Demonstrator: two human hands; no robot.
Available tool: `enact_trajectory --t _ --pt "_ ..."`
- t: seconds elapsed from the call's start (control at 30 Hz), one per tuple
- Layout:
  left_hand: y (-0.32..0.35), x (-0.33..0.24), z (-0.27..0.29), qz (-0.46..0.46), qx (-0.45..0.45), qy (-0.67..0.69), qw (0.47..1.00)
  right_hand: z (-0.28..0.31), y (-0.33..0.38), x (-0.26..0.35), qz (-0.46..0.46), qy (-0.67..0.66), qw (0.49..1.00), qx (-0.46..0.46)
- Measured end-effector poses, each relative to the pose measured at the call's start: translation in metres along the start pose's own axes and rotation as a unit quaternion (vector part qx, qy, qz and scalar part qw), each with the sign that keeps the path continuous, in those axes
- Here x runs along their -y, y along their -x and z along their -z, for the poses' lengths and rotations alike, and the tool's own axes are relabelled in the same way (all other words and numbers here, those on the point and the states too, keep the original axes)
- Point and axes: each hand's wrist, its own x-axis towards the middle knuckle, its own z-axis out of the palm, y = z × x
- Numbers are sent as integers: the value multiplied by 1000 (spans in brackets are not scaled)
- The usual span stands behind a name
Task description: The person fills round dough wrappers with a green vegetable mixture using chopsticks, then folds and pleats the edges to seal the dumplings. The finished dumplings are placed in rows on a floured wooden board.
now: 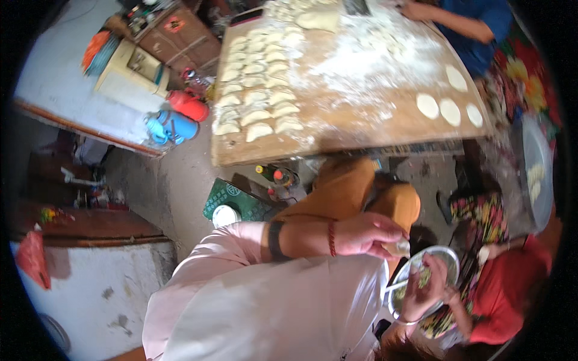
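Observation:
My left hand, with a dark band and a red bracelet at its wrist, is closed around a pale piece of dough wrapper, partly hidden by the fingers. Just to its right is a metal bowl containing greenish chopped filling. My right hand is over this bowl, fingers curled around a thin pale-handled utensil; its working end is hidden. Rows of folded dumplings lie on a floured wooden board in front of me. Several flat round wrappers rest at the board's right.
A person in red sits close on the right, holding a round wrapper. Someone in blue works at the far side. Blue and red flasks stand left. Bottles and a green box are below the board.

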Motion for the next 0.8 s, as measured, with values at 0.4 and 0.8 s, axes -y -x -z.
enact_trajectory --t 0.4,0.8 --pt "33 -7 28 -38 97 0 995 -47 -44 58 53 -25 991 123" --pt "27 -6 32 -158 150 -162 962 -47 -59 79 151 55 976 146"
